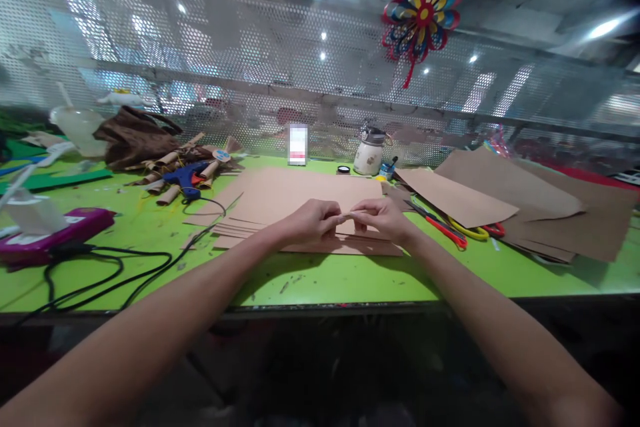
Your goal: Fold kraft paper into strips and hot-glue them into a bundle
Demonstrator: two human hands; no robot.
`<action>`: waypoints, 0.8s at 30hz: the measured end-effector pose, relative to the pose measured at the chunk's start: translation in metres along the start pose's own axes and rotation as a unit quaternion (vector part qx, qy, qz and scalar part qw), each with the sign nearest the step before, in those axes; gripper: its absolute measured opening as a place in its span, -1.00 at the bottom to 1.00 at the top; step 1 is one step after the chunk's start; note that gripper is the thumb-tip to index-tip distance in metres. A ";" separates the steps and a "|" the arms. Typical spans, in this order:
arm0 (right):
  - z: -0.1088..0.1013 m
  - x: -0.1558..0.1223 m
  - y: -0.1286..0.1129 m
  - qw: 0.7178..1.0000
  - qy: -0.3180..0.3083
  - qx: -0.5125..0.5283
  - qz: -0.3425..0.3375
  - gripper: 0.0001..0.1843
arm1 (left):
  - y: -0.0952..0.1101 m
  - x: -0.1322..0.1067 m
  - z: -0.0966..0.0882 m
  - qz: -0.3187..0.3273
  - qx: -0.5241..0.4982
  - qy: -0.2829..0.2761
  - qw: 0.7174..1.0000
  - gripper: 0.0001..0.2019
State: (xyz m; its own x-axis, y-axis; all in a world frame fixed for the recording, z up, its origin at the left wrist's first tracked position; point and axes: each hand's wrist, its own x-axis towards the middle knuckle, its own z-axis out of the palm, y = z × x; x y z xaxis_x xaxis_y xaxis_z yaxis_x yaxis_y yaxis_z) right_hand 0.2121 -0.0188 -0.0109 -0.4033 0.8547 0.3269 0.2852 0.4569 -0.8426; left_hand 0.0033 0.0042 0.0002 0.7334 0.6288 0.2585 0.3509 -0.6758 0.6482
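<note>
My left hand (316, 219) and my right hand (381, 219) meet above a stack of brown kraft paper sheets (295, 192). Both are closed, thumbs and fingers pinched together. Between the fingertips is a small piece of brown paper (347, 215), mostly covered by the fingers. Beneath the hands, the near edges of the stacked sheets fan out slightly on the green table (300, 280). Right of my right hand lie red-handled scissors (453, 233) and a yellow-handled pair (470, 229).
A blue glue gun (186, 179) rests by rolled paper tubes (169, 195) at left. Its cord and black cables (150, 257) cross the table from a purple power strip (90, 223). Behind stand a phone (297, 145) and a jar (369, 153). More brown sheets (515, 180) lie right.
</note>
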 end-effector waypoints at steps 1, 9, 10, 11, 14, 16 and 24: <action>-0.001 0.000 0.001 1.000 0.000 0.004 -0.003 -0.70 | 0.000 0.000 -0.001 -0.001 -0.006 -0.011 1.000 -0.64; -0.019 -0.001 0.006 0.997 -0.060 -0.040 0.013 -0.68 | 0.008 -0.006 -0.005 -0.024 -0.112 -0.130 0.985 -0.69; -0.021 -0.002 0.005 0.995 -0.080 -0.063 0.021 -0.67 | 0.008 -0.007 -0.004 -0.027 -0.114 -0.132 0.984 -0.69; -0.021 -0.002 0.004 0.991 -0.098 -0.091 0.025 -0.67 | 0.008 -0.008 -0.003 -0.029 -0.105 -0.123 0.986 -0.69; -0.018 -0.002 0.000 0.976 -0.108 -0.189 0.004 -0.67 | 0.004 -0.007 0.000 -0.020 -0.011 -0.064 0.998 -0.71; -0.012 -0.002 -0.004 0.961 -0.095 -0.259 -0.030 -0.68 | 0.001 -0.005 0.002 -0.003 0.065 -0.022 0.998 -0.73; 0.001 -0.004 -0.009 0.918 -0.065 -0.379 -0.097 -0.81 | -0.001 -0.003 0.003 0.067 0.257 0.026 0.964 -0.78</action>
State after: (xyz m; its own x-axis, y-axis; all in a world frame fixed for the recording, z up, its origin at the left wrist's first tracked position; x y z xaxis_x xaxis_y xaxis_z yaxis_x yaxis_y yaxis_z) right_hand 0.2105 -0.0262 -0.0052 -0.5960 0.7256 0.3440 0.7011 0.6790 -0.2176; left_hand 0.0022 0.0014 -0.0031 0.7667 0.5321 0.3592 0.5068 -0.8451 0.1701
